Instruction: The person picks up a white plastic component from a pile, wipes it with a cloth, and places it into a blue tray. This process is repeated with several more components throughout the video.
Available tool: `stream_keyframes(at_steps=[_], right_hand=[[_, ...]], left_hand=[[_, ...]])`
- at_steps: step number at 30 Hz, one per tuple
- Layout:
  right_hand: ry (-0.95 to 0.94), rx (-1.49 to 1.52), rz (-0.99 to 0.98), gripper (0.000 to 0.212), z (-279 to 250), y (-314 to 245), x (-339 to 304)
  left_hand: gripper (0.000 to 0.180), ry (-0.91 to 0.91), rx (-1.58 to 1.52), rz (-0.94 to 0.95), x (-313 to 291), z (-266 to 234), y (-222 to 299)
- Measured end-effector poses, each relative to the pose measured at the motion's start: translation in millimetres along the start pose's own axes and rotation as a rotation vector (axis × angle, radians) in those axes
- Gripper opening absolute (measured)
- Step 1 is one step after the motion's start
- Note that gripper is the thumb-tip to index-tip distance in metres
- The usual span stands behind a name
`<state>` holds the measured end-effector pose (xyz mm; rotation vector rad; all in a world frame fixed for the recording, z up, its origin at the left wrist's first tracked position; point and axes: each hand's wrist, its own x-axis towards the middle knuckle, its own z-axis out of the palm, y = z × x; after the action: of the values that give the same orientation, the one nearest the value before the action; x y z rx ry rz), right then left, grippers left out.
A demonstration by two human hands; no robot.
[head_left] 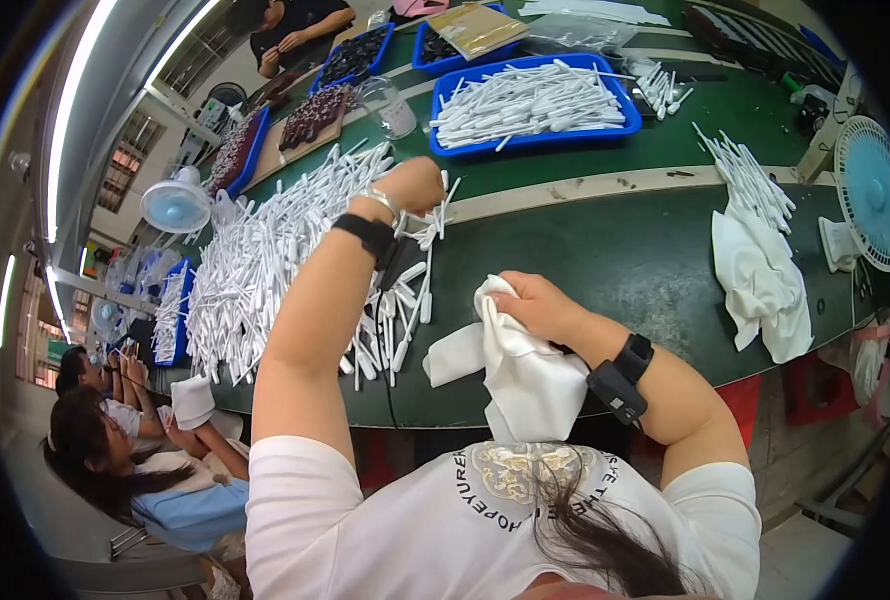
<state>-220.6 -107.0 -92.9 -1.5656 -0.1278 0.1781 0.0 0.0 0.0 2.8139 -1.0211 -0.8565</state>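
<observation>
My right hand (535, 305) is closed on a bunched white cloth (533, 385) above the near edge of the table. A flap of the cloth spreads out to the left. Farther up and left, my left hand (410, 187) is curled over the right edge of a large pile of white plastic sticks (265, 255). Its fingertips are mostly hidden behind the hand. A few sticks stand out beside the fingers, and I cannot make out whether one is gripped.
Ahead is a blue tray (537, 152) heaped with white sticks. A second white cloth (760, 275) lies at the right below loose sticks, beside a fan (868, 190). A clear jar (393, 108) stands behind the pile. Co-workers (145, 470) sit at the left; another person (295, 30) is across the table.
</observation>
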Motion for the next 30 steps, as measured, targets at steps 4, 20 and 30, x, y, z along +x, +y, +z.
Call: stream_keyframes(at_steps=[4,20,30], right_hand=[[-0.009,0.099,0.068,0.015,-3.2,-4.0,3.0],[-0.029,0.190,0.095,0.019,1.0,-3.7,0.5],[-0.069,0.875,0.111,0.026,-9.3,-10.7,-0.1]], left_hand=[[0.020,0.239,0.181,-0.069,-4.4,19.7,-8.2],[0.012,0.472,-0.009,0.305,-7.9,17.3,-25.8],[0.014,0.130,-1.446,0.358,-131.3,82.1,23.3]])
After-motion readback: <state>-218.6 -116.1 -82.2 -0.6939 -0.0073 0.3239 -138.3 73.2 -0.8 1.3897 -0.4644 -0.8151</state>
